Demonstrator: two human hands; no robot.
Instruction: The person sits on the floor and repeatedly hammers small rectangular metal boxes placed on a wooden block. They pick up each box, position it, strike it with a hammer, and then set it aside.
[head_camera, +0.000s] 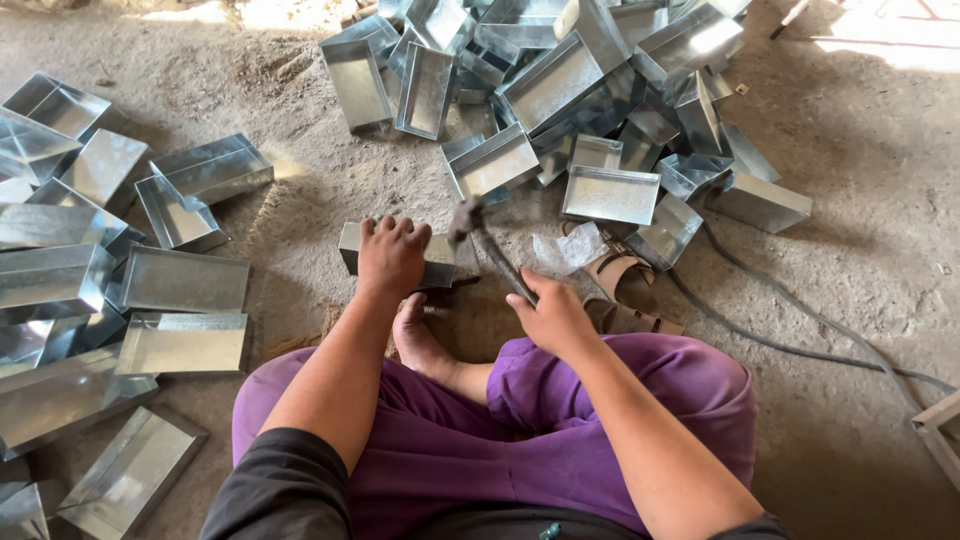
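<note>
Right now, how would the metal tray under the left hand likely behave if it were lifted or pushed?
The metal tray looks like thin folded sheet, so probably light for its size and fairly stiff. Its flat sides suggest it would slide on the dusty floor rather than roll. The bare edges may be sharp; the left hand presses down on it while the right hand grips a hammer.

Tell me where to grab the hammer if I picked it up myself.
Grip the hammer low on its dark handle, where the right hand holds it now, coming from the right. The handle slants toward that hand; the heavy head points up and away.
</note>
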